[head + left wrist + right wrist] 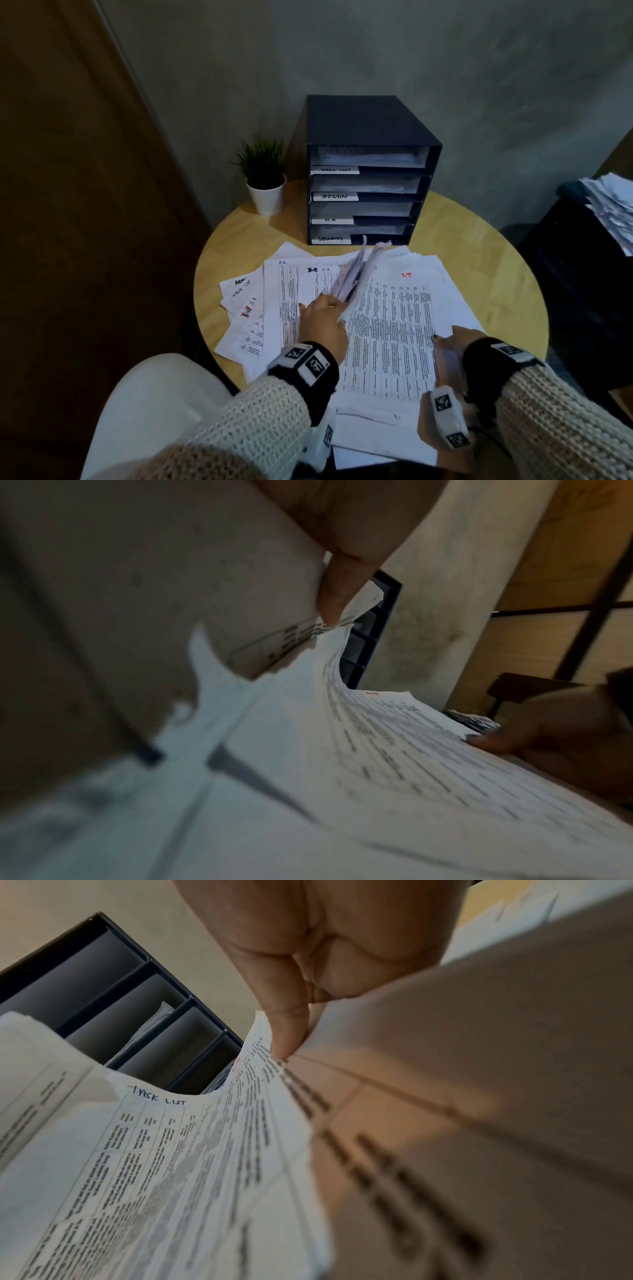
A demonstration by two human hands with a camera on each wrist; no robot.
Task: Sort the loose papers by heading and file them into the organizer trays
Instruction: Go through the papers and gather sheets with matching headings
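Holding up the left edges of several sheets [354, 274] with my left hand [323, 318], thumb curled round and pinching them off the loose paper pile [387, 329] on the round wooden table [479, 270]. My right hand [448, 346] grips the pile's right edge, thumb on top, fingers tucked under. Top page there is headed I.T in red; H.R and task-list pages fan out left of my left hand. Dark organizer [370, 171] stands just behind the pile, four labelled trays, upper two holding papers. Small potted plant [265, 178] beside its left
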